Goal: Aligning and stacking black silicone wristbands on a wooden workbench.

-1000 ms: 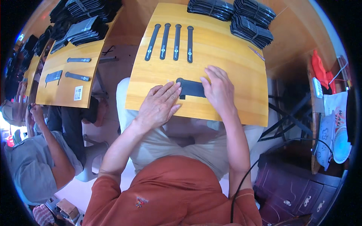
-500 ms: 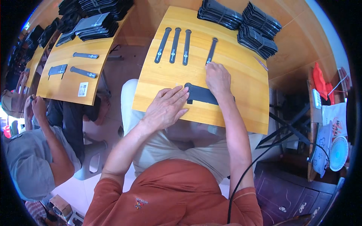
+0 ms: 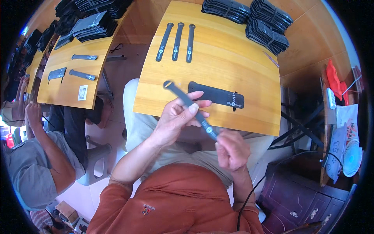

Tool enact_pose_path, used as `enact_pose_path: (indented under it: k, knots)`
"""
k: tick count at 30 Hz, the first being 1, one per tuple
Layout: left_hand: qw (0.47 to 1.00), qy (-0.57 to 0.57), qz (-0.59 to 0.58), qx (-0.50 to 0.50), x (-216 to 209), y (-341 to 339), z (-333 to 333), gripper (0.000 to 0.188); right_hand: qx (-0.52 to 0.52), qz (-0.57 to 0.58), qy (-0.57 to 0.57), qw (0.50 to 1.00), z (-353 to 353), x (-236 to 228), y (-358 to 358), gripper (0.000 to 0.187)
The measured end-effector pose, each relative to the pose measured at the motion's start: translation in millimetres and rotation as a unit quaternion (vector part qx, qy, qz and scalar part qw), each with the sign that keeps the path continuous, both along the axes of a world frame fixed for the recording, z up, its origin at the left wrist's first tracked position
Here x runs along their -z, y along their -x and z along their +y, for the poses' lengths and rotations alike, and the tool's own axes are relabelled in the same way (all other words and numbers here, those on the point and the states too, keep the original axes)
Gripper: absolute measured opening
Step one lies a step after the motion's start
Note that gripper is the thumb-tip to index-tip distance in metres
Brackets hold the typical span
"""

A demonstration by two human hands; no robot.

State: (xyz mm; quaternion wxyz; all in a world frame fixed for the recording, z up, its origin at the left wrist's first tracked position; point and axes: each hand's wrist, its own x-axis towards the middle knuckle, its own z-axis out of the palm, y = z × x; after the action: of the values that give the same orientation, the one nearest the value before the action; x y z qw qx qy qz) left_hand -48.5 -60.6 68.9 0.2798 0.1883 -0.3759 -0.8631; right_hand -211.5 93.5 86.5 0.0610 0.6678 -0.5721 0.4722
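Above the near edge of the wooden surface (image 3: 218,66), one dark strap (image 3: 179,94) is held slantwise in the air between both hands. The left hand (image 3: 173,123) pinches it near the middle, thumb on top and the fingers partly spread below; the right hand (image 3: 233,150) has its fingers curled around the lower end. To handle it well, I think both pinches should be light and the strap kept flat, without twist, because such a thin piece probably bends easily. Motion blur hides how exactly the right fingertips meet the strap, and its lower end is covered by them. Just beyond lies a wider dark piece (image 3: 214,94); whether it is several straps overlapped, I cannot tell surely. Farther away, three straps (image 3: 175,43) lie side by side, and tied bundles (image 3: 267,37) stand at the far corner, partly cut off above. At left, a co-worker (image 3: 39,163) has hands too small to read.
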Motion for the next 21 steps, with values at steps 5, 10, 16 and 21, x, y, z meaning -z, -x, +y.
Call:
enact_pose_path:
  k: [5, 10, 16, 21]
  knots:
    - [0.997, 0.004, -0.048, -0.058, 9.7, -6.6, -3.4, 0.03, -0.033, -0.109, -0.094, 0.989, 13.2, 8.7, 1.1, 0.02]
    - [0.985, 0.076, -0.125, -0.086, 9.8, -19.4, -7.4, 0.032, 0.02, -0.151, -0.112, 0.982, 16.1, 20.1, 20.1, 0.015]
    - [0.959, 0.161, -0.224, -0.061, 21.8, -33.3, -13.4, 0.023, 0.117, -0.284, -0.168, 0.937, 16.9, 30.5, 37.3, 0.016]
    - [0.963, 0.166, -0.203, -0.056, 27.5, -34.1, -16.9, 0.017, 0.109, -0.294, -0.177, 0.933, 14.5, 37.1, 50.2, 0.018]
